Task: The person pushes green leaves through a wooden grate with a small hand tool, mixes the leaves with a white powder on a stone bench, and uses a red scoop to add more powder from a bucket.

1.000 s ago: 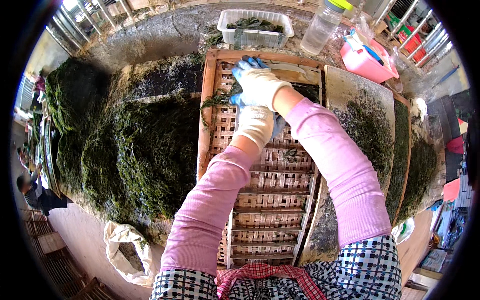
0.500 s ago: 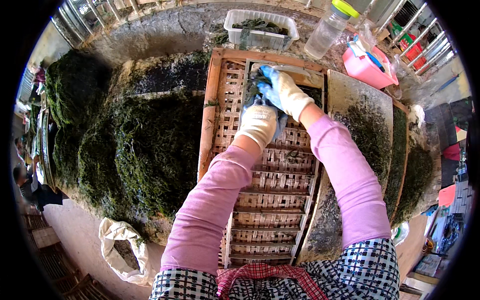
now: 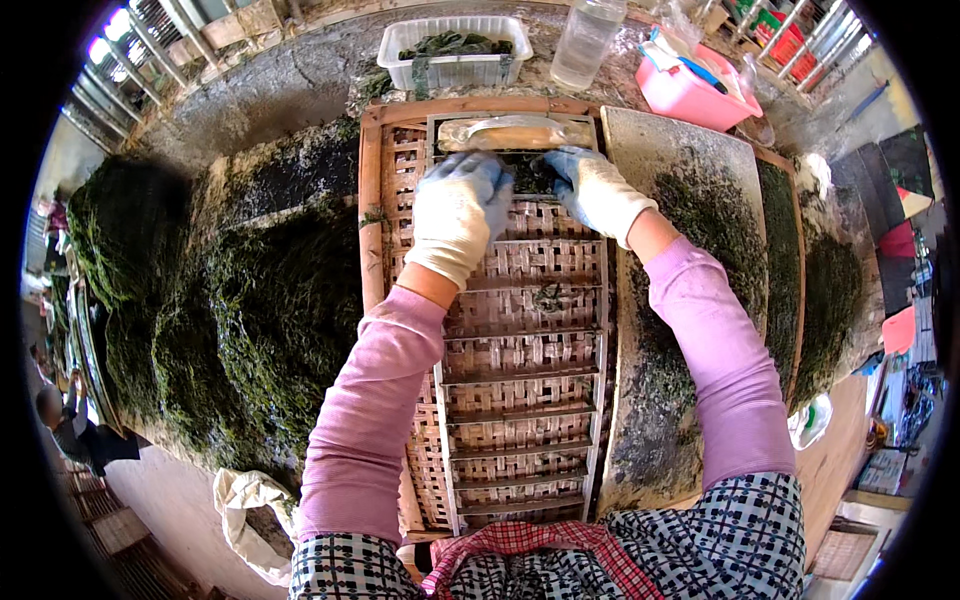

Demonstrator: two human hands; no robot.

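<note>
A woven bamboo mat [image 3: 520, 350] in a wooden frame lies in front of me, with a metal grid of several cells on top. A patch of dark green seaweed [image 3: 532, 176] lies in a cell near the far end. My left hand [image 3: 456, 212], in a white and blue glove, rests flat on the mat with its fingertips at the patch's left edge. My right hand [image 3: 598, 192], gloved the same way, lies flat at the patch's right edge. Neither hand grips anything. A pale wooden block [image 3: 515, 133] lies across the cell just beyond the seaweed.
A big heap of dark green seaweed [image 3: 210, 300] fills the left. A grey board [image 3: 690, 170] smeared with seaweed lies on the right. Beyond the mat stand a white plastic basket [image 3: 455, 62], a clear bottle [image 3: 587, 40] and a pink tub [image 3: 695, 95]. A white bag [image 3: 250, 505] lies lower left.
My hands were close together, one over the other, at the far end of the mat. They have spread apart and now lie side by side on either side of the seaweed patch.
</note>
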